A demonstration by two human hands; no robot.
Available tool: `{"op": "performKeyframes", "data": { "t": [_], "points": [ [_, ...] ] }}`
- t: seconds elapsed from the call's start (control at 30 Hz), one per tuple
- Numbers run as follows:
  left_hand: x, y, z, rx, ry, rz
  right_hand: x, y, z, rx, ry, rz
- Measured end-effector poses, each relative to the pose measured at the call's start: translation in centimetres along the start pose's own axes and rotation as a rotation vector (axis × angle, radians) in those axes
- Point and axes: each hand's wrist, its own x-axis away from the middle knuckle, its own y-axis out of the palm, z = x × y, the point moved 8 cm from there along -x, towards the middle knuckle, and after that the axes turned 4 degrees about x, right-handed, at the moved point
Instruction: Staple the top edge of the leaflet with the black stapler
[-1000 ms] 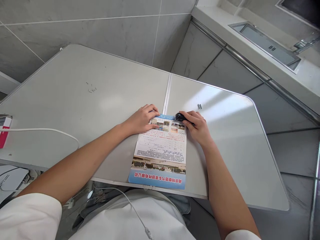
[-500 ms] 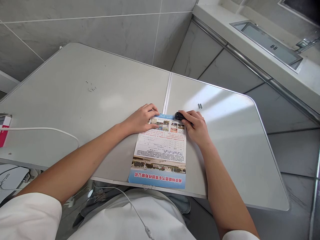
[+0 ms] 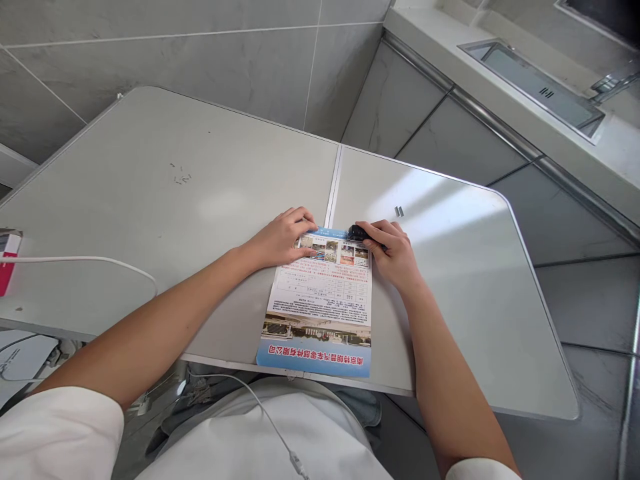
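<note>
A printed leaflet (image 3: 320,293) with blue bands and small photos lies upside down to me at the table's near edge. My left hand (image 3: 290,239) grips its far left corner, thumb on top of the print and fingers curled at the far edge. In my right hand (image 3: 393,250) is a small black stapler (image 3: 358,233), its front end over the leaflet's far right edge. The hand covers most of the stapler's body, and whether its jaws are pressed together cannot be made out.
Two short strips of staples (image 3: 399,211) lie beyond my right hand on the white folding table (image 3: 260,160). Several loose staples (image 3: 182,178) are scattered farther left. A red and white box (image 3: 9,260) and a white cable (image 3: 100,258) are at the left. A sink counter (image 3: 430,40) stands behind right.
Both hands, the stapler and the leaflet look the same as before. Only the camera view has shifted very slightly.
</note>
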Motion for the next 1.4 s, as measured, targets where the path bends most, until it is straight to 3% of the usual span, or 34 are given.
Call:
{"op": "performKeyframes", "data": {
  "t": [0.33, 0.67, 0.9, 1.4],
  "points": [
    [0.0, 0.1, -0.1, -0.006, -0.005, 0.003, 0.1, -0.2, -1.5, 0.152, 0.045, -0.015],
    [0.0, -0.3, -0.1, 0.026, -0.011, 0.009, 0.0, 1.1, -3.0, 0.281, 0.031, 0.029],
    [0.3, -0.5, -0.5, 0.008, -0.041, -0.013, 0.6, -0.7, -1.1, 0.024, 0.159, 0.191],
    [0.3, -1.5, -0.5, -0.043, -0.082, -0.002, 1.4, -2.3, 1.8, 0.106, 0.358, 0.344]
  ]
}}
